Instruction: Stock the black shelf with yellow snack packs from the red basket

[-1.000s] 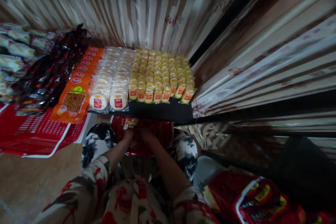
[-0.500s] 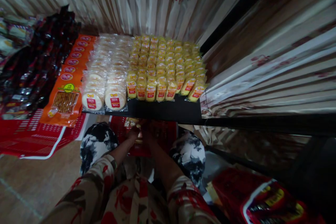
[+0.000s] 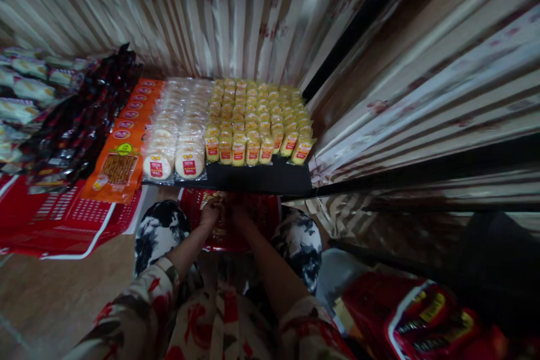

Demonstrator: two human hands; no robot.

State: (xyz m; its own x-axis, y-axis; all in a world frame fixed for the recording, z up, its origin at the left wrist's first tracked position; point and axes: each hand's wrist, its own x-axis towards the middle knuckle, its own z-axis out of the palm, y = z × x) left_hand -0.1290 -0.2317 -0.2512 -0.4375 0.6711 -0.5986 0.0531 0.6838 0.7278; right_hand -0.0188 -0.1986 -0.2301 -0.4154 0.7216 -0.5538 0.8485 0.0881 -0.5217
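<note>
Between my knees, partly under the shelf edge, is a red basket point(image 3: 270, 215) with small wrapped packets point(image 3: 219, 226) inside. My left hand point(image 3: 211, 211) reaches into it, fingers bent at the packets; what they hold, if anything, is too dark to make out. Close beside it, my right hand point(image 3: 239, 212) is also down in the basket, its fingers lost in shadow. On the black shelf point(image 3: 261, 179) above stand rows of yellow wrapped cakes point(image 3: 252, 149), round white crackers point(image 3: 188, 164) in clear wrap, and orange pretzel-stick packs point(image 3: 116, 169).
Dark packets point(image 3: 80, 118) and white packets point(image 3: 31, 87) lie further left on the shelf. Below them is another red basket point(image 3: 84, 208) with a white handle. A red bag point(image 3: 379, 304) sits at the lower right. Pleated curtains point(image 3: 236, 17) hang behind and to the right.
The view has shifted, showing more of the shelf's left side. My left hand has moved slightly up and left within the basket, while my right hand stays low in it.
</note>
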